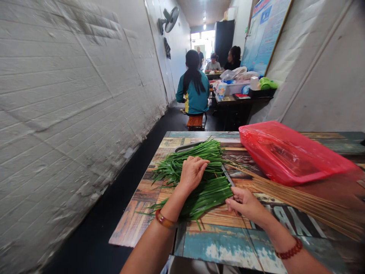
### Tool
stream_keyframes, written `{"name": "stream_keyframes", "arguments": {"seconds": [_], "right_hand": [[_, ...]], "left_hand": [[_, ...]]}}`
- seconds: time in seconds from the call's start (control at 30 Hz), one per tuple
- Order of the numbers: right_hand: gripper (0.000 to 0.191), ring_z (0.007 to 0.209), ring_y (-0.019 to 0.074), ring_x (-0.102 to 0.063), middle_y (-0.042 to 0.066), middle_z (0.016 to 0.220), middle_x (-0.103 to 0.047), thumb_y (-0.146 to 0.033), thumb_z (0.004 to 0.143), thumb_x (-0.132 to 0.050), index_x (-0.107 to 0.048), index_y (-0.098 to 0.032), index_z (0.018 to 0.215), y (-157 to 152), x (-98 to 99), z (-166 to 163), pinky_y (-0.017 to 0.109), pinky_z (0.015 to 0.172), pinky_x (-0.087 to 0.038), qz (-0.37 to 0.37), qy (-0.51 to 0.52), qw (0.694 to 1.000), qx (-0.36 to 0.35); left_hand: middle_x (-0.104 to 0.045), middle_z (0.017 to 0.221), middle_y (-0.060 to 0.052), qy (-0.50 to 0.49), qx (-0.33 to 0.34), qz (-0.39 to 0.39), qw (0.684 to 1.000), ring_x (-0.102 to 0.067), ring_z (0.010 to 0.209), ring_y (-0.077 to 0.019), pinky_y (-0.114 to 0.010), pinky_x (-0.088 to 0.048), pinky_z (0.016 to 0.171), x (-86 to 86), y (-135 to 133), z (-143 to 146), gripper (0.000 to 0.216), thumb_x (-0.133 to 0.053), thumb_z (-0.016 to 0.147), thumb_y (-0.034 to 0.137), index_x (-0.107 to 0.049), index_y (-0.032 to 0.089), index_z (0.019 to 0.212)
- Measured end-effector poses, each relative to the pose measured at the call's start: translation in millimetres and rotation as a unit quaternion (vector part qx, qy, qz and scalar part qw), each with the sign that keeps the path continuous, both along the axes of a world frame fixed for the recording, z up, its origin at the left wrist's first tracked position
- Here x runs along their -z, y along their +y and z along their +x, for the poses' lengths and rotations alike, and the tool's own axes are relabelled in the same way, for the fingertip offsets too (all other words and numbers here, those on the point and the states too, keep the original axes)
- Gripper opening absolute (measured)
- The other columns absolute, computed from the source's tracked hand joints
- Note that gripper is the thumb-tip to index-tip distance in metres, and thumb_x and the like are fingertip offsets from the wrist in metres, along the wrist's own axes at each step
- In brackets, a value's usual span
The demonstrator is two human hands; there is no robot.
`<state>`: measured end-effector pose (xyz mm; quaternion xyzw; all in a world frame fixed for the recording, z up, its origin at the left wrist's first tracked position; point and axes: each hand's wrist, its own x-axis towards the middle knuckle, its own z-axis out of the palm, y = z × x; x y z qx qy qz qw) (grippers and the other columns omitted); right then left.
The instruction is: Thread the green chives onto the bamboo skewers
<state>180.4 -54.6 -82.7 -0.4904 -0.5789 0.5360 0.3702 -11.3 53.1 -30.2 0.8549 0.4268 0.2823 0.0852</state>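
Observation:
Two heaps of green garlic chives lie on the table: a far pile [199, 152] on a grey tray [186, 147], and a nearer flat row [208, 198]. Over the far pile is my left hand [194, 171], fingers curled in and closed; whatever they may hold is hidden. My right hand [243, 201] is closed at the cut ends of the near row, its fingers pinching a thin bamboo skewer [251, 243] that slants down toward the table's front edge. More bamboo skewers [296, 201] lie in a bundle to the right, their tips close to the chives.
A red plastic bag [296, 152] sits on the patterned table [137, 213] at the right. Beyond the table, a person in a teal jacket [195, 91] sits on a wooden stool [195, 121]. Another table with a plastic tub [235, 88] stands behind; a wall [71, 114] runs along the left.

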Motion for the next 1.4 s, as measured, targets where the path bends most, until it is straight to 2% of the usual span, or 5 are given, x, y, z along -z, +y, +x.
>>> {"name": "stream_keyframes", "arguments": {"seconds": [0.23,0.4,0.77,0.93,1.4], "right_hand": [[0.022,0.044,0.0094,-0.051,-0.004,0.055,-0.055,-0.039,0.08,-0.057,-0.052,-0.018,0.077,0,-5.6,-5,0.022,0.044,-0.043,0.008,0.015,0.999,0.049],[0.025,0.042,0.0085,-0.043,-0.006,0.052,-0.049,-0.042,0.08,-0.056,-0.057,-0.017,0.085,-3,-4.0,-13,0.02,0.039,-0.034,0.016,0.013,0.994,0.106],[0.026,0.047,0.0076,-0.033,-0.004,0.058,-0.047,-0.037,0.082,-0.056,-0.064,-0.015,0.092,4,-16.5,-26,0.021,0.044,-0.029,0.059,0.083,0.985,0.139],[0.024,0.046,0.0074,-0.031,-0.005,0.054,-0.044,-0.035,0.08,-0.058,-0.065,-0.014,0.09,6,-12.2,-23,0.021,0.044,-0.029,0.055,0.086,0.982,0.158],[0.024,0.046,0.0056,-0.029,-0.005,0.057,-0.048,-0.035,0.079,-0.06,-0.066,-0.014,0.09,6,-8.0,-23,0.02,0.042,-0.027,0.029,0.107,0.981,0.16]], "left_hand": [[-0.068,0.082,-0.003,-0.039,0.027,-0.026,0.999,-0.057,0.078,-0.0161,-0.029,-0.039,0.072,4.9,0,2,0.018,-0.047,0.087,0.021,-0.065,0.019,0.086],[-0.067,0.078,-0.005,-0.121,0.054,-0.096,0.987,-0.059,0.074,-0.015,-0.025,-0.043,0.07,8.1,0,6,0.015,-0.05,0.08,0.015,-0.065,0.015,0.082],[-0.055,0.059,0.002,-0.316,0.047,-0.313,0.895,-0.042,0.053,-0.0079,-0.02,-0.031,0.051,7.6,1,6,0.023,-0.058,0.074,0.033,-0.067,0.011,0.076],[-0.049,0.055,0.003,-0.33,0.035,-0.332,0.883,-0.037,0.051,-0.0068,-0.02,-0.027,0.049,5.7,-1,8,0.025,-0.061,0.072,0.035,-0.066,0.011,0.071],[-0.053,0.058,0.002,-0.354,0.02,-0.323,0.878,-0.039,0.052,-0.0072,-0.02,-0.03,0.05,6.5,-2,9,0.024,-0.062,0.071,0.036,-0.067,0.012,0.072]]}}
